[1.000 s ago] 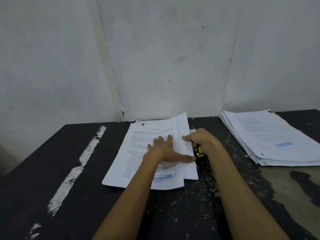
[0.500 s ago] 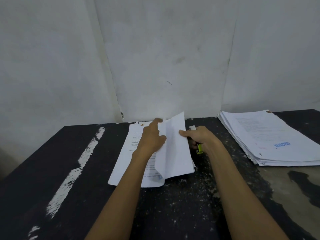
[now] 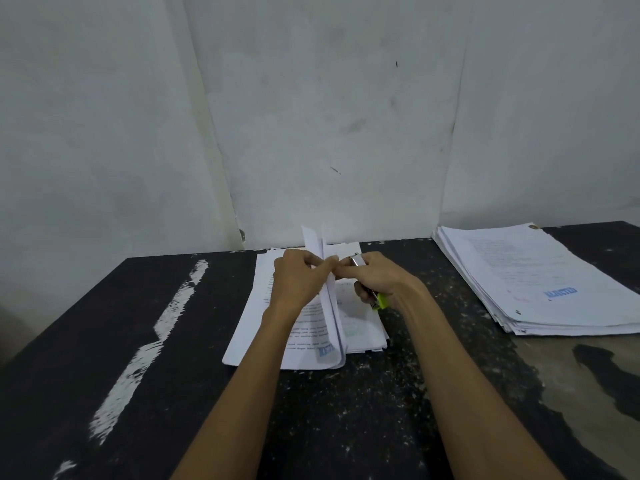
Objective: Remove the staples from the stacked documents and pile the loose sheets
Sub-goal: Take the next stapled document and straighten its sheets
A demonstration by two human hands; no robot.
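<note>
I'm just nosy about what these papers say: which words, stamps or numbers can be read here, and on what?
Blue stamp on the right stack: blurred, unreadable.
Second blue stamp on the middle document: blurred and partly hidden, unreadable.
Printed lines on both: too small to read.
Tool in the right hand: no lettering visible.

Tool (image 3: 382, 301): middle hidden inside right hand (image 3: 384, 279); silver tip and yellow-green end show.
Pages (image 3: 330, 317): top part hidden behind left hand (image 3: 298, 284) pinching them.
Staples: too small to tell.
Print: too small to read.
Stack (image 3: 540, 282): cut off by right edge.
Forearms (image 3: 460, 393): cut off at bottom edge.
</note>
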